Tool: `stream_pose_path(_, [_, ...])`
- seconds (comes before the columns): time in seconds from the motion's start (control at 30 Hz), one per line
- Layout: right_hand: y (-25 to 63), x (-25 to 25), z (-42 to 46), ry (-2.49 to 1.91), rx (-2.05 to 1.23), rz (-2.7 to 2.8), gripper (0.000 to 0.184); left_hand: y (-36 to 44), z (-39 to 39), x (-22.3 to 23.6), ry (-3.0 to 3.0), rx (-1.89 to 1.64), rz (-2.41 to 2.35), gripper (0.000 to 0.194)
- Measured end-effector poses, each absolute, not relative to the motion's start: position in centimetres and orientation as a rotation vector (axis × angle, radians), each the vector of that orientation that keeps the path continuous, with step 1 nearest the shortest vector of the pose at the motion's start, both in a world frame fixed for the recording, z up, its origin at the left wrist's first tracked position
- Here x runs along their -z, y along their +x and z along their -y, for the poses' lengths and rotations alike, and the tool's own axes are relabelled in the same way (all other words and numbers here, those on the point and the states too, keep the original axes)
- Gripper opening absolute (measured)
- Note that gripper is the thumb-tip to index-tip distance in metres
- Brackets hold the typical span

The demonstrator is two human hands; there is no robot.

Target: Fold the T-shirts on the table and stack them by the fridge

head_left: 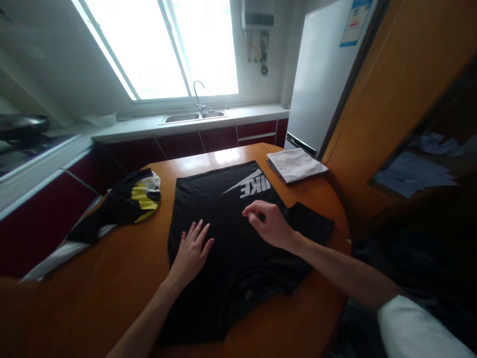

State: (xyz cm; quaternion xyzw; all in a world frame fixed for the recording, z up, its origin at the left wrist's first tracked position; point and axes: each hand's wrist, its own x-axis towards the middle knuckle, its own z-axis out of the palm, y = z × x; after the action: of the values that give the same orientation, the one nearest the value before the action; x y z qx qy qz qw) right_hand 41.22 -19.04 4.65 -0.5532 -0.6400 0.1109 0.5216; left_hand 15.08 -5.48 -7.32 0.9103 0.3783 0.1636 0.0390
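A black T-shirt [212, 209] with a white Nike print lies spread on the wooden table, its neckline towards me and one sleeve [311, 221] stretched out to the right. My left hand [193, 251] rests flat on the shirt's left part with fingers spread. Over the right part, just below the print, my right hand [270, 223] is curled, thumb and fingertips drawn together. No cloth shows in its fingers. Whether it touches the shirt is hard to make out.
A folded white garment [296, 165] sits at the table's [194, 166] far right. Crumpled black, yellow and white clothes [128, 201] hang over its left edge. Beyond stand a counter with a sink [182, 118] and a fridge [316, 74].
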Motion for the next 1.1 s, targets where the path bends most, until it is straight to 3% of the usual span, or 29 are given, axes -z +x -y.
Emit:
stream_pose_path(0.2, [54.3,0.9,24.9,-1.882,0.237,1.093,0.023,14.8,4.6,7.9,2.752,-0.566,-1.155,0.055])
stream_pose_path(0.43, [59.7,7.6,31.5,-2.409,0.224,0.841,0.032,14.8,4.1,8.4,2.709,-0.615,-1.132,0.055])
stream_pose_path(0.63, [59.9,8.3,31.2,-2.482,0.137,0.891,0.032,14.7,4.2,8.3,2.673,-0.631,-1.129,0.054])
stream_pose_path(0.83, [60.3,8.1,30.8,-2.487,0.054,0.854,0.013,14.5,4.2,8.0,2.65,-0.675,-1.127,0.053])
stream_pose_path(1.1, [56.0,3.0,29.6,-1.932,0.039,0.902,0.011,14.7,4.5,8.0,2.637,-0.677,-1.104,0.051])
